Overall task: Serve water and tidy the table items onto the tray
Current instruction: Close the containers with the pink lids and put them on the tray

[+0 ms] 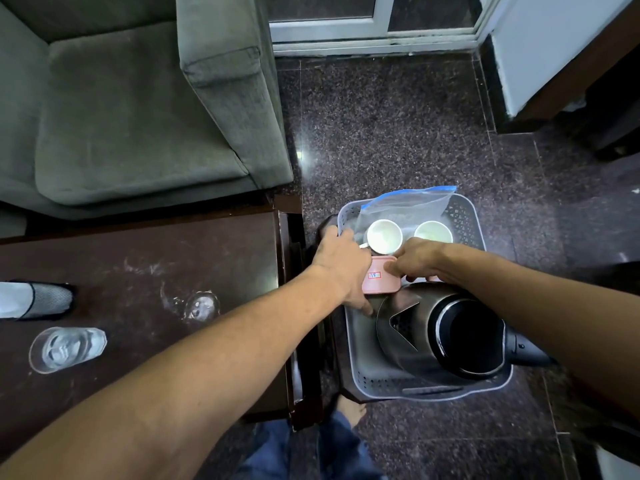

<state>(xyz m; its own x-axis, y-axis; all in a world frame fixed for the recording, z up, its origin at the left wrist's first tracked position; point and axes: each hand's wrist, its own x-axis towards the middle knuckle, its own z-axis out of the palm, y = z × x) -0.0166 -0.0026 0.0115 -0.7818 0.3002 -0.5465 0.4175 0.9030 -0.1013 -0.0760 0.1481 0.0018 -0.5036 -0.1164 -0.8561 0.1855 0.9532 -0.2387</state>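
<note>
tray (360,372) right of tabletop (138,258). In tray: kettle (415,334) near end, left cup (384,236) and right cup (433,232) far end, bag (408,206) behind them, small box (381,282) between cups and kettle. Glass (65,348) on tabletop, near left; armchair (121,109) beyond.

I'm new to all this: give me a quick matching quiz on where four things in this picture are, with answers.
Things: 1 kettle; 2 pink box; 3 glass; 4 zip bag.
Places: A on the dark table; B far end of the tray; C gripped by the right hand; D near end of the tray.
Pairs: 1-D, 2-C, 3-A, 4-B.
</note>
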